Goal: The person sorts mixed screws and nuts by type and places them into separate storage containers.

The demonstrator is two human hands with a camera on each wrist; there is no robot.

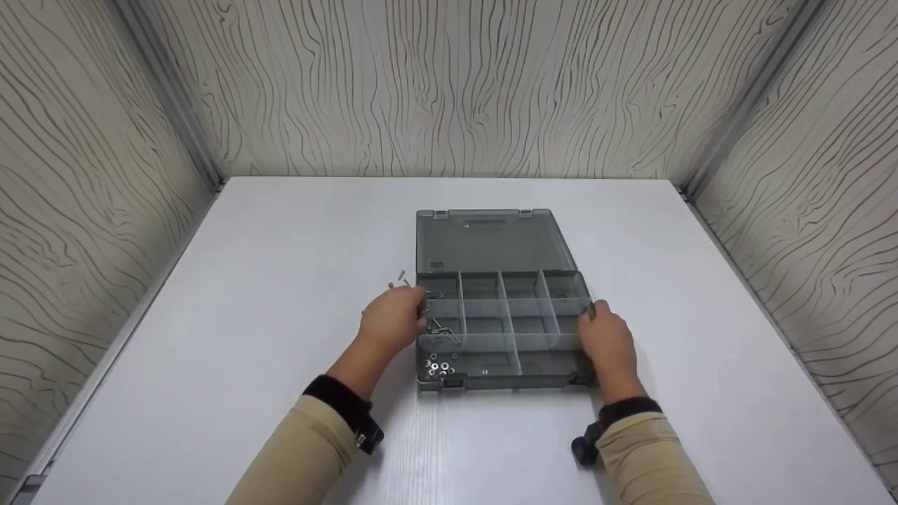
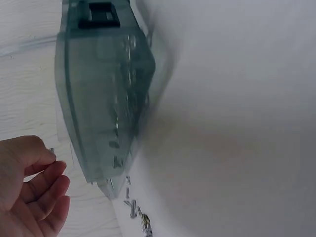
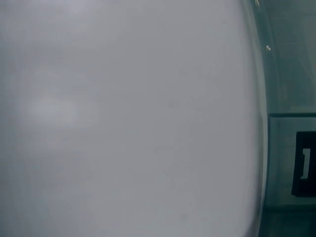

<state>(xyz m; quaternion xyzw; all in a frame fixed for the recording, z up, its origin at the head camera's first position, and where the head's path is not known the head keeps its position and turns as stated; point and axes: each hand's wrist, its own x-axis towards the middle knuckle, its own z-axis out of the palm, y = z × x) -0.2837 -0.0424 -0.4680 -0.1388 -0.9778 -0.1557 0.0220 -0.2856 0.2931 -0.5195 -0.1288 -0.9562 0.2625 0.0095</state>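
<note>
A grey see-through compartment box (image 1: 484,383) lies on the table with its lid (image 1: 494,245) folded back. My left hand (image 1: 393,319) is at the box's left edge, above the compartments there. In the left wrist view its thumb and forefinger pinch a small metal screw (image 2: 52,150), mostly hidden by the fingertips. My right hand (image 1: 609,344) grips the right wall of the box; its fingers are out of the right wrist view. Screws (image 1: 438,327) lie in a left compartment, and small nuts (image 1: 435,366) in the front left one.
Loose screws (image 2: 133,209) lie on the white table (image 1: 295,245) just left of the box, partly behind my left hand in the head view. Wood-patterned panels (image 1: 449,91) stand around the table's back and sides. A latch (image 3: 305,165) shows on the box's front.
</note>
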